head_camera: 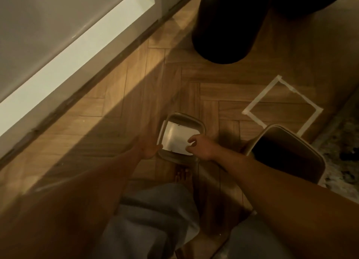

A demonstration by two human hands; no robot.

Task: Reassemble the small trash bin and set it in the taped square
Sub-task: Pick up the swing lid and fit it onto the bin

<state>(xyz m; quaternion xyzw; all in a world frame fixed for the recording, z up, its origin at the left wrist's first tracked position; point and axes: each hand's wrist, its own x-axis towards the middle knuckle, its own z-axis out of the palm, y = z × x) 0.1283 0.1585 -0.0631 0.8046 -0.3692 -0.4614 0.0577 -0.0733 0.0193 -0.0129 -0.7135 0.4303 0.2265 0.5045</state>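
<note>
The bin's beige lid frame [191, 120] with its white swing flap [175, 135] lies on the wooden floor, centre of view. My left hand [150, 151] touches the frame's near-left edge. My right hand [202, 146] is at its near-right side, thumb and fingers pinched on the flap's corner. The beige bin body [303, 144], dark inside, stands open-topped to the right. Beyond it the taped square [281, 105] marks the floor, with nothing in it.
A thick black column [227, 25] stands at the back. A white cabinet front [58, 45] runs along the left. A patterned rug edge [342, 153] lies at the right. My grey-trousered legs and bare foot [183, 176] are below the lid.
</note>
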